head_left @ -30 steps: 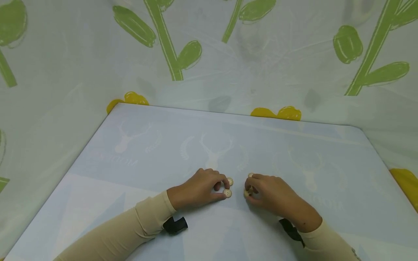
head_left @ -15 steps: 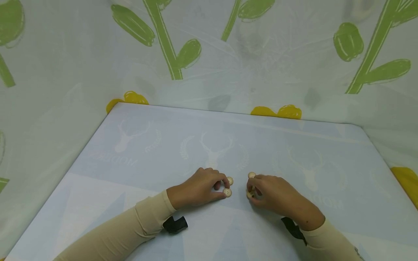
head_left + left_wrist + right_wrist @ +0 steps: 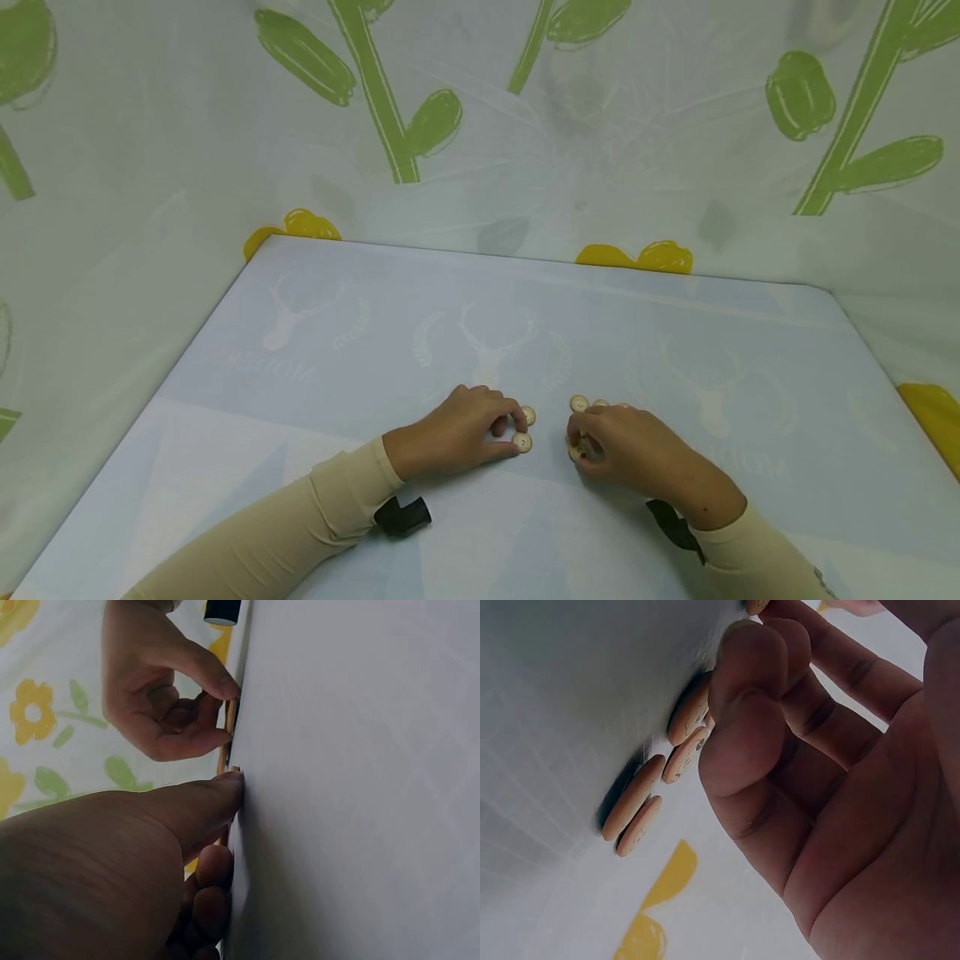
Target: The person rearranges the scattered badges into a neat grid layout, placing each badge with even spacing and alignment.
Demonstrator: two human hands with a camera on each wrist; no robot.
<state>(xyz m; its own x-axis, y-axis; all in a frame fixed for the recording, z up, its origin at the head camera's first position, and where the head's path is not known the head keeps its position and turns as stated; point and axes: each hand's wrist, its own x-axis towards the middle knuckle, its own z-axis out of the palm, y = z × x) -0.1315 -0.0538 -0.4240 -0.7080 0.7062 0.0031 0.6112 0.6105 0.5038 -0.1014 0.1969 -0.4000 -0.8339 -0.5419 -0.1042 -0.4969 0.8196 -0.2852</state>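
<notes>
Pale wooden buttons lie in the middle of the table, in two groups. My left hand (image 3: 461, 433) pinches one button (image 3: 522, 442) between thumb and index finger, down at the tabletop. Just beyond it lies another button (image 3: 528, 415), partly behind the index finger. Across a short gap, my right hand (image 3: 633, 446) pinches a button (image 3: 576, 452) at its fingertips, also low over the table. Past the right knuckles, a button (image 3: 578, 403) shows whole, with more partly hidden by the hand. In the right wrist view, several buttons (image 3: 634, 799) lie flat beside the curled fingers.
The table (image 3: 360, 317) has a pale blue cloth printed with deer heads. Behind it hangs a white curtain (image 3: 600, 167) with green leaves and yellow flowers. Each wrist wears a black strap (image 3: 402, 518) under a beige sleeve (image 3: 300, 517).
My right hand has shifted slightly right, then drawn its button a little nearer, baring more of the buttons beyond its knuckles. My left hand stays in place on its button.
</notes>
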